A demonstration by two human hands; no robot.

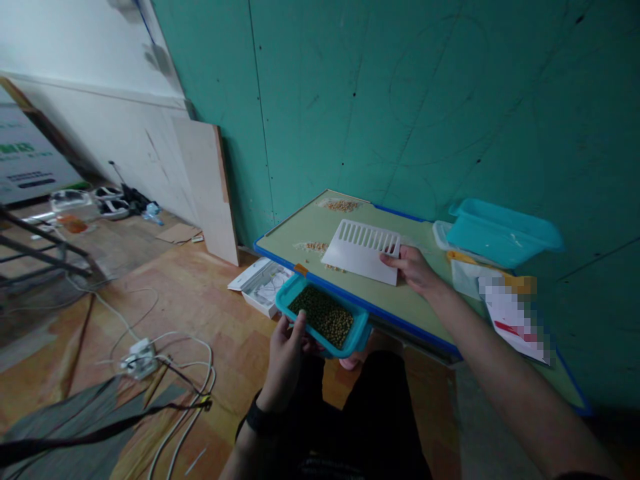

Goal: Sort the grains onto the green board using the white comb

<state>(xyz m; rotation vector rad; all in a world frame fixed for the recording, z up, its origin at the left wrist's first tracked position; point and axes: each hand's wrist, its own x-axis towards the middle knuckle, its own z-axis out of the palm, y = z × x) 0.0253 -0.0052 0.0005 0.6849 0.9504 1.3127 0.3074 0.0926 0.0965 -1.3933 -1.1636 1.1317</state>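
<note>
My left hand point(289, 343) grips the near side of a blue plastic container point(363, 331), thumb over its rim. Inside lie small dark green beans point(315, 303) and tan beans point(340, 327). The container is below the table's front edge. My right hand point(414, 268) pinches the right edge of a flat white slotted plate point(357, 257), with a row of slots along its far side. The plate is tilted low over the table; whether it touches cannot be made out. Piles of light grains point(343, 206) and orange-tinted grains point(316, 247) lie beside it, with a few yellow pieces point(335, 269) at its near edge.
The pale green table point(295, 223) has a blue edge and stands against a green wall. At its right are a larger blue bin point(503, 233), a clear bag and a white-and-red packet point(515, 327). An open white box point(263, 287) and cables point(187, 340) lie on the floor.
</note>
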